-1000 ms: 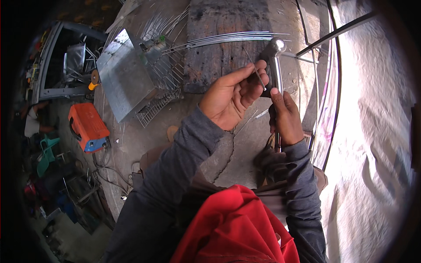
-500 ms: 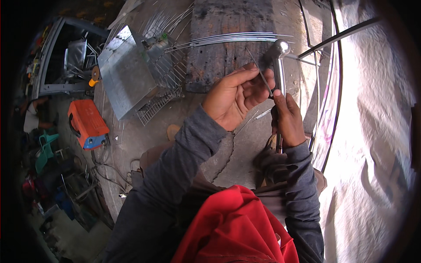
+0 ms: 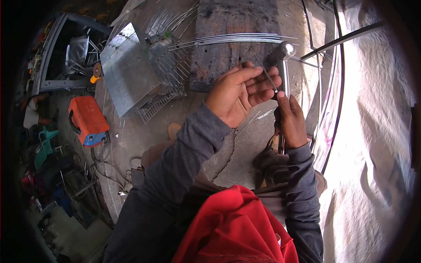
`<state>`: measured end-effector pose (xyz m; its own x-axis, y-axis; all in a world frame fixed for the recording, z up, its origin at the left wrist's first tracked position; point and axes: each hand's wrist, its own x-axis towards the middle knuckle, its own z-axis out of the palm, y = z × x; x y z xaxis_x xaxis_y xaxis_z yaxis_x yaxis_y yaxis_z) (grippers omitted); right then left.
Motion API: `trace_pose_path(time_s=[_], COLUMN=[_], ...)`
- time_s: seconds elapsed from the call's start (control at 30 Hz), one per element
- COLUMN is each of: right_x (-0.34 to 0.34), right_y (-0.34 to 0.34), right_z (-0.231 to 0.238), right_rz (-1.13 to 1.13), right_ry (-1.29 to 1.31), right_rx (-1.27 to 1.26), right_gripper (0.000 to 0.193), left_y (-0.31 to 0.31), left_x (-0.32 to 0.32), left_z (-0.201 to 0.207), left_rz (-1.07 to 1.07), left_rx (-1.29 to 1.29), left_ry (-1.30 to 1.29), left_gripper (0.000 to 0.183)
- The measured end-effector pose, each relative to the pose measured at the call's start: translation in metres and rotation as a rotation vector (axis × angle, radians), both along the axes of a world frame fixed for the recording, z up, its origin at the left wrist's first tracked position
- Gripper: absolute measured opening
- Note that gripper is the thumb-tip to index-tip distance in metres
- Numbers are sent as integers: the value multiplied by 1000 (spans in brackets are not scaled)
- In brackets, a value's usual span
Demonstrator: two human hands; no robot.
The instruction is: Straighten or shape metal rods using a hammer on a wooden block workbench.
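Note:
My left hand (image 3: 239, 92), palm turned up, pinches a thin metal rod (image 3: 268, 75) between thumb and fingers. The rod slants down to the right, and its lower end meets the thumb tip of my right hand (image 3: 292, 120). Closed fingers of the right hand wrap a dark thing (image 3: 277, 115) that is mostly hidden, so its kind cannot be made out. Passing behind that hand is a shiny metal tube (image 3: 286, 74) with a rounded ball end (image 3: 287, 50); whether the hand grips it too is unclear.
Several thin metal rods (image 3: 237, 38) lie across a dark, scorched wooden board (image 3: 210, 65). To the left are a sheet-metal box (image 3: 127, 76), wire grids (image 3: 162, 103) and an orange welding machine (image 3: 90, 118) with cables. A white sheet (image 3: 364, 131) hangs at the right.
The pinched rod's lower end has shifted slightly to the right, and its tip now shows by the right thumb. Left fingers have spread a little under the rod. The view has moved slightly.

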<state>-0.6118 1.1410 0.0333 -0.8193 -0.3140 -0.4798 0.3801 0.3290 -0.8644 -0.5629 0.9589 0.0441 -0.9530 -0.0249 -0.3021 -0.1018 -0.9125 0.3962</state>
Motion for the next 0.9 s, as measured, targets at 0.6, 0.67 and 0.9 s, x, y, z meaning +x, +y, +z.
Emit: trace_pose_path(time_s=[0.6,0.67,0.9], right_x=[-1,-1,-1], right_y=[-1,-1,2], right_z=[-3,-2,-3], right_rz=[0,-2,33], right_ry=[-4,-3,-19], right_rx=[-3,-1,24], right_gripper=[46,47,47], left_y=[-3,-2,-1], left_x=[-5,-5,-6], left_z=[1,2,1], left_rz=[29,40,42], left_rx=[-23,-48,-54], left_ry=[52,24,45], left_gripper=[9,10,12])
